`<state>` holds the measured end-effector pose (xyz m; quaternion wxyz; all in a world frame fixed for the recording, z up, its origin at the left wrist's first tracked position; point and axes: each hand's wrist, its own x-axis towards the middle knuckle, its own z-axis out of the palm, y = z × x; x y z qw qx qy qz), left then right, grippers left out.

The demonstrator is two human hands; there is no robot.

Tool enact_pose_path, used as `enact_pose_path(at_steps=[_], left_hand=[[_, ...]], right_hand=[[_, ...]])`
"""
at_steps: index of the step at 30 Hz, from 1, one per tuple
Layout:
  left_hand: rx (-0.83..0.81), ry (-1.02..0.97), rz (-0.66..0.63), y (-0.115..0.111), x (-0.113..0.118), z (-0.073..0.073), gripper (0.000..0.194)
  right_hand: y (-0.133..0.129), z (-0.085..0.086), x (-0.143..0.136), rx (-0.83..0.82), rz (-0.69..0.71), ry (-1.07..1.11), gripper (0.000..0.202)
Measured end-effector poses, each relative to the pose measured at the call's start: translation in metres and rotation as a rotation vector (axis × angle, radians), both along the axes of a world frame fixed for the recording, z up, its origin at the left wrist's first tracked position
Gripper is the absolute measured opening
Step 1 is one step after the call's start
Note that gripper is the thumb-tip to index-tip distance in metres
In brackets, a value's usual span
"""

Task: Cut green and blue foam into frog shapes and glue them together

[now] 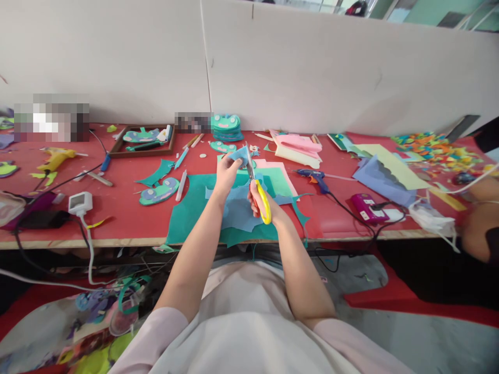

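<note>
My left hand [227, 172] pinches a small piece of blue felt [240, 154] above the table. Closed round yellow-handled scissors [264, 201], my right hand [256, 197] is just to its right, and the blades point away from me, against the blue piece's right side. Under my hands lie a larger blue felt sheet [238, 208] and dark green felt [189, 208], with light green felt [278, 182] to the right. A green-and-blue frog-like felt shape [159, 191] rests left of them.
On the red table [125, 208] are a blue glue gun [314, 177], a yellow glue gun [56, 160], a brown tray [142, 152], stacked green felt shapes [226, 128] and a purple power box [368, 208] with cables. Another person's arm [481, 223] shows at far right.
</note>
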<state>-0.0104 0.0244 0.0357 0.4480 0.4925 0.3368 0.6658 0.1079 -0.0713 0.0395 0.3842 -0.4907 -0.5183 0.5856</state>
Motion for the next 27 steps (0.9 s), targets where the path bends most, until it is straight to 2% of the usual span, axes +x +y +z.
enact_pose_path(at_steps=[3,12,27], left_hand=[[0.018,0.024,-0.019,-0.0018,0.0006,0.0013,0.015],[0.029,0.017,-0.036,0.002,0.0003,-0.0022,0.014],[0.019,0.004,0.002,-0.0001,-0.0011,0.0008,0.015]], right_hand=[[-0.0001,0.0007,-0.0002,-0.003,-0.033,-0.053,0.046],[-0.0007,-0.0014,0.0015,-0.006,-0.011,-0.059,0.049],[0.0006,-0.0013,0.0047,-0.011,-0.057,-0.147,0.054]])
